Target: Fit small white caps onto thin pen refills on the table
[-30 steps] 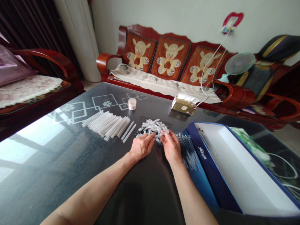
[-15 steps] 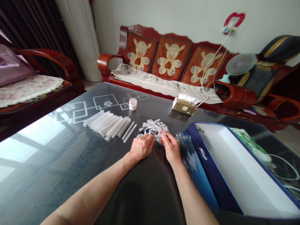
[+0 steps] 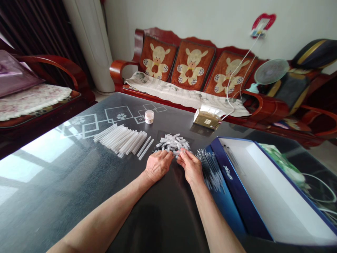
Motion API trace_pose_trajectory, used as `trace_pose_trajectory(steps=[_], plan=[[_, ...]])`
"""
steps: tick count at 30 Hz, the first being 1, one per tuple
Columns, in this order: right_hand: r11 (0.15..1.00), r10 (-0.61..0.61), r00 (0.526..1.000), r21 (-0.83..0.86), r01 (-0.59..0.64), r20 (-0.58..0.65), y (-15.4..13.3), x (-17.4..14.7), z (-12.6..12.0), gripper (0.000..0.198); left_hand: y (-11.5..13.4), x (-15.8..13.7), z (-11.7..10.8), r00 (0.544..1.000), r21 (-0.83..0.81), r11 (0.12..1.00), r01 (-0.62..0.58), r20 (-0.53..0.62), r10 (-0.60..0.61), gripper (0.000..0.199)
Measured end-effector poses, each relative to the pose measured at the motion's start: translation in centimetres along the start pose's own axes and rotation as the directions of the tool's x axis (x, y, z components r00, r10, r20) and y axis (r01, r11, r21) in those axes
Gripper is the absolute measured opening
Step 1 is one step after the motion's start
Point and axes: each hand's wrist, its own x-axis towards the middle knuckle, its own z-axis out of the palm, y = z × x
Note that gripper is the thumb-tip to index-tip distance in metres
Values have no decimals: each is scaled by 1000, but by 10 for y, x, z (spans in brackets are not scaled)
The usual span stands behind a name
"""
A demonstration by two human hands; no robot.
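My left hand (image 3: 159,164) is closed, its fingertips pinched at the near edge of a pile of small white pen caps (image 3: 173,141) with black bits among them. Close beside it, my right hand (image 3: 191,164) pinches a white pen cap (image 3: 179,153) between thumb and fingers. The two hands' fingertips almost meet around this cap, and the fingers partly cover it. Left of the pile lie many white pen barrels (image 3: 123,140) in a loose row. To the right of my right hand, thin clear pen refills (image 3: 210,168) rest on a blue box flap.
An open blue box (image 3: 231,175) with a white inside takes up the right of the dark glossy table (image 3: 79,196). A small round jar (image 3: 149,117) and a tissue pack (image 3: 207,118) stand further back. Behind the table is a wooden sofa (image 3: 184,95) with cushions.
My right fingertips have shifted slightly left toward my left hand, and less of the pen cap shows between them. The left hand has barely moved.
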Motion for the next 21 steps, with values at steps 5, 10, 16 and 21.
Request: trace_pose_trajectory(steps=[5, 10, 16, 21], plan=[[996, 78, 996, -35, -79, -34, 0, 2, -2, 43, 1, -1, 2, 1000, -5, 1000, -16, 10, 16, 23], [965, -83, 996, -248, 90, 39, 5, 7, -9, 45, -1, 1, 4, 1000, -19, 1000, 6, 20, -6, 25], [268, -550, 660, -641, 719, 511, -10, -1, -12, 38, -3, 1, 4, 1000, -47, 999, 19, 6, -19, 26], [-188, -325, 545, -617, 764, 773, -30, -12, -9, 23, -2, -1, 3, 999, -128, 992, -21, -29, 17, 24]])
